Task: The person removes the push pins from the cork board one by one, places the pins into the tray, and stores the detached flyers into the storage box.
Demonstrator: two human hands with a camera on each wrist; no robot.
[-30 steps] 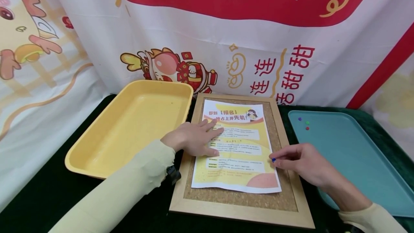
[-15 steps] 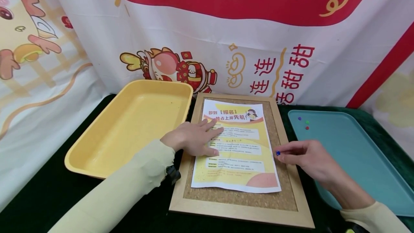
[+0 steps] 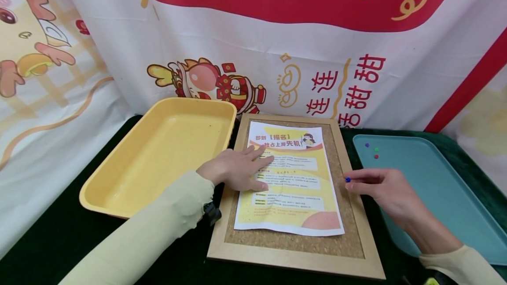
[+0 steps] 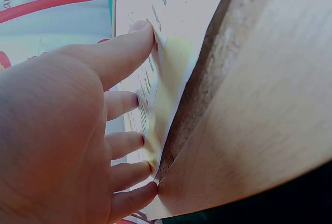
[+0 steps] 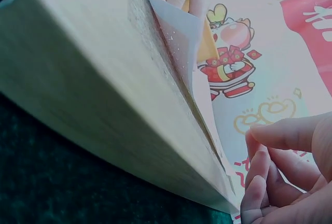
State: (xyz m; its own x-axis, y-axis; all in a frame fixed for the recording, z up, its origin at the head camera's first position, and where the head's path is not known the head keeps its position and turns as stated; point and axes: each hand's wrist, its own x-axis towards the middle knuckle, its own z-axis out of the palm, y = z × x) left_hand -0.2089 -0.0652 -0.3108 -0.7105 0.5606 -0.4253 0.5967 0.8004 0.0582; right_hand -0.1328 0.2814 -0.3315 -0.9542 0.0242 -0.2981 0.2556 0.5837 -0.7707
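A printed yellow-and-white sheet [image 3: 293, 206] lies on a wood-framed cork board [image 3: 297, 244]. My left hand [image 3: 237, 169] rests on the sheet's left side with fingers spread; the left wrist view shows the thumb [image 4: 124, 50] and fingertips against the paper, its edge lifting slightly off the cork. Between thumb and forefinger my right hand [image 3: 390, 190] pinches a small blue push pin [image 3: 347, 180], held just right of the sheet's edge, over the board's right side. The right wrist view shows the pinching fingers [image 5: 282, 133], but the pin cannot be made out there.
On the right lies a blue-green tray [image 3: 431, 184] with small purple [image 3: 367, 145], green [image 3: 376, 149] and red [image 3: 376, 156] pieces near its far left corner. A yellow tray [image 3: 158, 162] stands left of the board. Behind hangs a printed cloth [image 3: 237, 25].
My right hand has drawn back from the sheet's right edge, moving right and slightly away from me with the blue push pin. The left hand has stayed in place.
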